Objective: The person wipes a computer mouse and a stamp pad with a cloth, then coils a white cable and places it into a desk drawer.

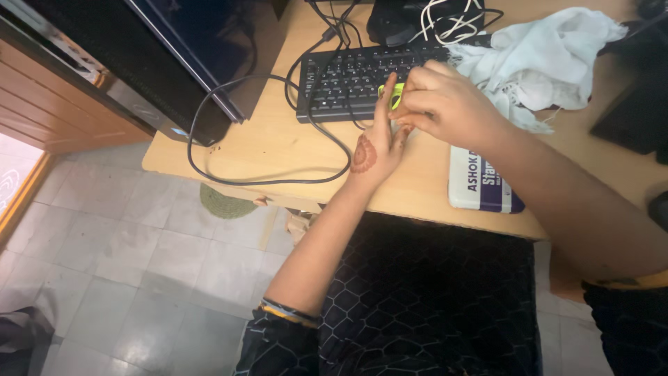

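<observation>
left hand [376, 143] flat, fingers extended | right hand [445, 104] curled, fingertips pinched, touching left

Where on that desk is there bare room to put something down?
The widest bare patch of desk lies left of the left hand, inside the loop of black cable before the keyboard. A thin strip runs between left hand and book. Crowded: the back right, with cloth, white cords and both hands on a small green thing.

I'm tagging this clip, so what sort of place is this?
Probably a home or office computer desk: a black computer keyboard with cables on a light wooden desk, and a dark monitor beside it.
</observation>
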